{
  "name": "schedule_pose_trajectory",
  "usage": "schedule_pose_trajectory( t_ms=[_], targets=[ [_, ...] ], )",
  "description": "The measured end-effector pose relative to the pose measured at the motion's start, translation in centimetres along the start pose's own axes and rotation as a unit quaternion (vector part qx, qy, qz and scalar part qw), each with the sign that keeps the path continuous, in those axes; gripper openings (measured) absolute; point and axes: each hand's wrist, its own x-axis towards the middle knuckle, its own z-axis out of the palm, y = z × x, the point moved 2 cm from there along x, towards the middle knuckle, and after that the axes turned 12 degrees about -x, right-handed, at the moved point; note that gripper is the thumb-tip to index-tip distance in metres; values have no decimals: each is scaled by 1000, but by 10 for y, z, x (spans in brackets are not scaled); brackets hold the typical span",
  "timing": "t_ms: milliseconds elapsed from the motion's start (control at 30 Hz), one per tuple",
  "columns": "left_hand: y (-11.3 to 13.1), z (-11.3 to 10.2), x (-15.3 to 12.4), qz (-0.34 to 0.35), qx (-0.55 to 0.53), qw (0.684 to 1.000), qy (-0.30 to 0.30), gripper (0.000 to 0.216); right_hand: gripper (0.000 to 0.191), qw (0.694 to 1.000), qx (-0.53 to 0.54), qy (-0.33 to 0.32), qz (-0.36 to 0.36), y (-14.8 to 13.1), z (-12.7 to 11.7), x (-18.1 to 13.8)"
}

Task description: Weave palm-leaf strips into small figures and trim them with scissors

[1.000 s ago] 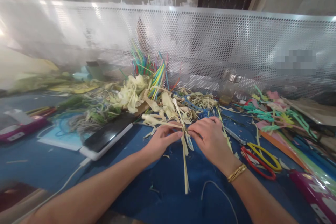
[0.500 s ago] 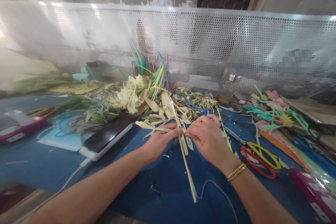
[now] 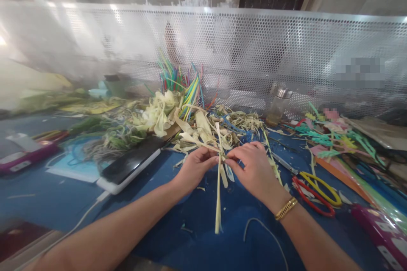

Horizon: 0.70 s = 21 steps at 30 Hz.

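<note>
Over the middle of the blue table, my left hand (image 3: 196, 167) pinches a pale corn husk strip (image 3: 218, 203) between thumb and fingers. The strip's long end hangs toward me, and a shorter end points up past the fingertips. My right hand (image 3: 251, 167), with a gold bracelet at the wrist, is closed at the same crossing point, thumb against fingers. Another husk strip (image 3: 193, 140) runs out to the upper left from the crossing. How the strips meet is partly hidden by my fingertips. Just behind lies a pile of dry husks (image 3: 203, 125).
Left of my hands lie a black phone (image 3: 130, 161) on a white power bank and a blue mask (image 3: 73, 169). Red-and-yellow-handled scissors (image 3: 318, 186) and a magenta power strip (image 3: 378, 233) are at right. A glass bottle (image 3: 276, 106) stands before the perforated metal panel (image 3: 254, 51).
The long husk strip has swung from a slant toward the lower right to nearly straight toward me. The side strip now angles more upward. Both hands stay close together.
</note>
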Motion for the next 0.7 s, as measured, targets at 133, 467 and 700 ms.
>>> schedule_pose_trajectory(
  t_ms=[133, 467, 700],
  targets=[
    [5, -1, -2, 16, 7, 1000, 22, 21, 10, 999, 35, 5, 24, 0, 2, 0],
    [4, -6, 2, 43, 14, 997, 58, 22, 10, 1000, 18, 24, 1, -7, -4, 0],
    [6, -6, 0, 56, 52, 996, 54, 25, 9, 999, -8, 35, -3, -9, 2, -2]
  ],
)
